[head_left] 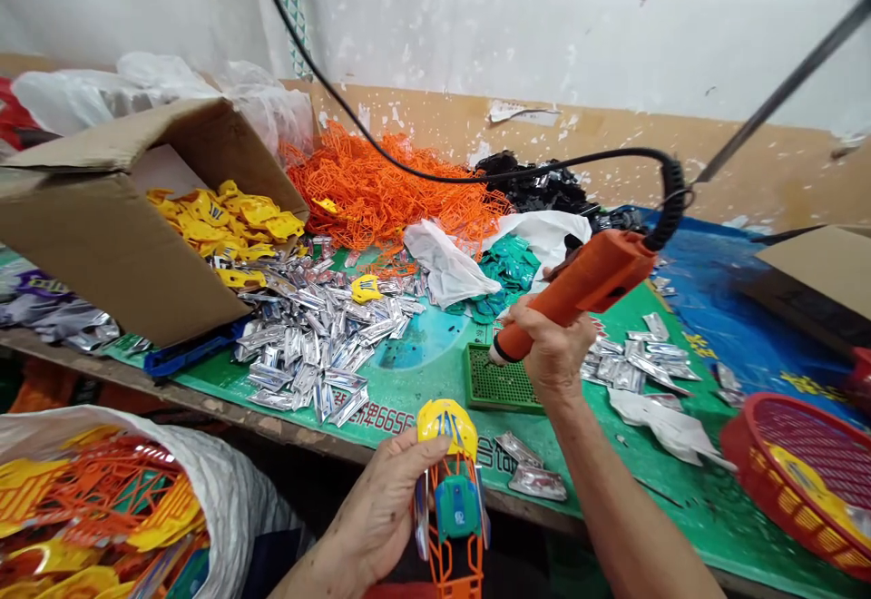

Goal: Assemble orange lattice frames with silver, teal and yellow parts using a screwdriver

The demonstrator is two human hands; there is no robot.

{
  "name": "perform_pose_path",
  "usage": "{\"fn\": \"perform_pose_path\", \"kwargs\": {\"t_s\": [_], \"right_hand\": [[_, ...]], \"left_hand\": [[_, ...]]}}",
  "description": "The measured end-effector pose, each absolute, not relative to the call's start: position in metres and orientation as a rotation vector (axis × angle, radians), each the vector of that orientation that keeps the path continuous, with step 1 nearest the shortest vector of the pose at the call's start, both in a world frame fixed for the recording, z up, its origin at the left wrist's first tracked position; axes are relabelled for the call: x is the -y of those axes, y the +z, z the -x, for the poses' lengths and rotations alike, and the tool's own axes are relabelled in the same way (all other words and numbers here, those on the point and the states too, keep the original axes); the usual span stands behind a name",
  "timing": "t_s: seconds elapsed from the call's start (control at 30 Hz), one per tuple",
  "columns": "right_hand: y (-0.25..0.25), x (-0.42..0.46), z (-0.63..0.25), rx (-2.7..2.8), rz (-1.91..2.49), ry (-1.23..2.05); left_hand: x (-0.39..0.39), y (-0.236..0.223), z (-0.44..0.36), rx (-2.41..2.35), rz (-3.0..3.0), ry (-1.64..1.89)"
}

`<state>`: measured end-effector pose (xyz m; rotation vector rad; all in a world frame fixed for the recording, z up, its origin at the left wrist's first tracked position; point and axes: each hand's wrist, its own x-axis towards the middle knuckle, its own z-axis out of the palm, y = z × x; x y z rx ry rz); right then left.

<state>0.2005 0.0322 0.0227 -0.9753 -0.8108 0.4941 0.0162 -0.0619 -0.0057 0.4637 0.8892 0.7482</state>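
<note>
Toy car, with a yellow nose, an orange open frame and a teal middle, sits nose-up in the left hand, whose closed fingers wrap its side, just off the near edge of the worktop. At far left, a white woven sack lies open, heaped with orange and yellow plastic parts. Above it, a tilted cardboard box spills yellow plastic pieces onto the green-matted worktop, beside a wide scatter of silver plastic pieces. Behind these lies a tangle of orange plastic frames, with a white plastic bag and teal pieces to its right. The right hand is closed around an orange corded electric screwdriver, its tip angled down just above a green perforated block; whether they touch, I cannot tell. A coiled black cord rises from the tool's rear end. Further right lie more silver pieces, and a red basket sits at the worktop's right edge.
</note>
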Motion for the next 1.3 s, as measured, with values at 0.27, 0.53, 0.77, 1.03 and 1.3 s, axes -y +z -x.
{"fn": "perform_pose_path", "kwargs": {"t_s": [0.27,0.53,0.77,1.03,1.3], "right_hand": [[0.068,0.020,-0.195,0.825,0.722,0.698],[0.068,0.058,-0.173,0.839,0.679,0.814],[0.060,0.058,-0.166,0.879,0.673,0.808],[0.059,0.058,-0.160,0.909,0.717,0.784],[0.058,0.061,-0.158,0.903,0.765,0.776]], "left_hand": [[0.063,-0.009,-0.018,-0.891,-0.430,0.813],[0.061,-0.011,-0.021,-0.868,-0.426,0.817],[0.063,-0.009,-0.019,-0.876,-0.407,0.829],[0.062,-0.007,-0.019,-0.910,-0.410,0.819],[0.064,-0.010,-0.022,-0.911,-0.421,0.839]]}}
